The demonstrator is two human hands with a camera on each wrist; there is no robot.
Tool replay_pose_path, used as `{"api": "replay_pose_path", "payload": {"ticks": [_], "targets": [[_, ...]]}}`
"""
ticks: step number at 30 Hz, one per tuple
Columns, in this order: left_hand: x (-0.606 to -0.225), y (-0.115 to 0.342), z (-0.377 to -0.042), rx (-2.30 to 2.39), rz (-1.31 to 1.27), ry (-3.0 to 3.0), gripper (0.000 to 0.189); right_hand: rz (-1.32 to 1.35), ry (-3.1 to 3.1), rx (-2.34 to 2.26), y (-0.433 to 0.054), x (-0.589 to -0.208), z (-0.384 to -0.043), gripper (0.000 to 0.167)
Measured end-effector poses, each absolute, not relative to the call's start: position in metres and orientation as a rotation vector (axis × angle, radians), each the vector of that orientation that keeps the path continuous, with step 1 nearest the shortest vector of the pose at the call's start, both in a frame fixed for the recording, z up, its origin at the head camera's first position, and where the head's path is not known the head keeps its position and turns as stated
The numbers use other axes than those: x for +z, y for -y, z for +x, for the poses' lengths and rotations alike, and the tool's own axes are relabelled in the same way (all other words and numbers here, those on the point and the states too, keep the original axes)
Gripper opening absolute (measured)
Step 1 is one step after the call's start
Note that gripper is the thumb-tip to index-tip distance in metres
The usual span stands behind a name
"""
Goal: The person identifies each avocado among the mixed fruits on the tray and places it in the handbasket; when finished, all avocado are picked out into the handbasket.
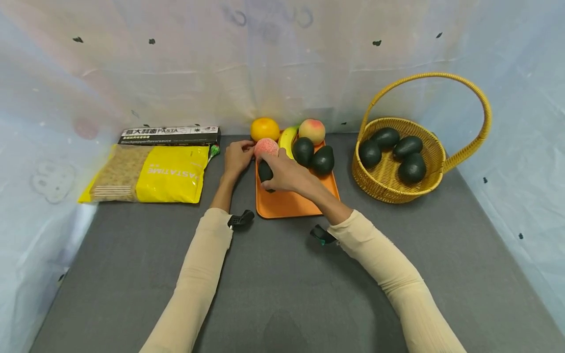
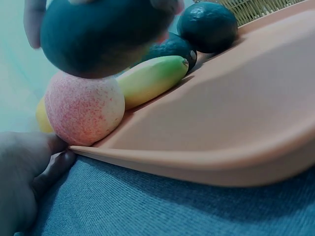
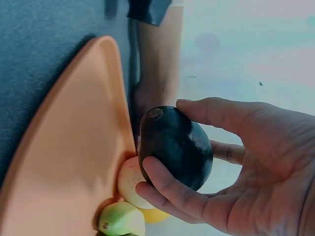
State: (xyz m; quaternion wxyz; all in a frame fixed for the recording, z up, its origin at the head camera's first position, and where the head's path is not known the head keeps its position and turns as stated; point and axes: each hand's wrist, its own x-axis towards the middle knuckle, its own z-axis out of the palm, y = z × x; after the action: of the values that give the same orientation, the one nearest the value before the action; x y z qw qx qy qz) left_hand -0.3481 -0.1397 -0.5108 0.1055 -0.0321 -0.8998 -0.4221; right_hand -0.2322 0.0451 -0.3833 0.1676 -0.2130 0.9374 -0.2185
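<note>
"Over the far left part of the orange, rectangular, plastic-looking tray (image 1: 291, 207): one dark green, glossy, egg-shaped avocado (image 3: 174, 147), off the surface."

"Who's got it?"

"Right hand (image 3: 261, 167). Thumb on one side, fingers on the other, pinching it; gap between palm and fruit."

"Touching anything below?"

"Can't tell. It's right by the pink, speckled, round peach (image 1: 266, 146) at the tray's far left corner."

"Left hand (image 1: 238, 156)?"

"At the tray's left rim, near that far corner, fingertips right at the rim beside that peach. Whether they pinch it, can't tell."

"Else on or by the tray?"

"Far half: curved yellow banana (image 1: 288, 141) with a green tip, then two dark green, rounded avocados (image 1: 322, 161) right of it. Round yellow-and-pink peach (image 1: 312, 131) at the far edge, behind those. Round, bright yellow-orange fruit (image 1: 265, 129) at the far left corner, behind the pink peach."

"Right of the tray?"

"Golden woven basket (image 1: 384, 191), arched handle up, and inside it four dark green, oval avocados (image 1: 412, 168)."

"Left of it?"

"Shiny yellow pasta bag (image 1: 174, 176), lying flat; black-and-white pasta box (image 1: 172, 135) along its far side; small green floret-shaped piece (image 1: 214, 150) at the bag's end nearest the tray."

"Under everything?"

"Dark grey, cloth-like tabletop (image 1: 278, 274). Beige sleeves (image 1: 194, 269) on both arms, near side of the tray."
</note>
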Motion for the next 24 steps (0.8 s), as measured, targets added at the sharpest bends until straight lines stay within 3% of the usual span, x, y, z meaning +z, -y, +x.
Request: {"api": "replay_pose_path", "payload": {"ticks": [18,24], "targets": [[-0.508,0.138,-0.349,-1.215,-0.089,2.648,0.031,-0.616,-2.728,-0.675,-0.058,-0.355,-0.223,0.058],[-0.509,0.137,-0.351,-1.204,-0.079,2.651,0.030,-0.595,-2.757,-0.683,-0.072,-0.345,-0.221,0.066]]}}
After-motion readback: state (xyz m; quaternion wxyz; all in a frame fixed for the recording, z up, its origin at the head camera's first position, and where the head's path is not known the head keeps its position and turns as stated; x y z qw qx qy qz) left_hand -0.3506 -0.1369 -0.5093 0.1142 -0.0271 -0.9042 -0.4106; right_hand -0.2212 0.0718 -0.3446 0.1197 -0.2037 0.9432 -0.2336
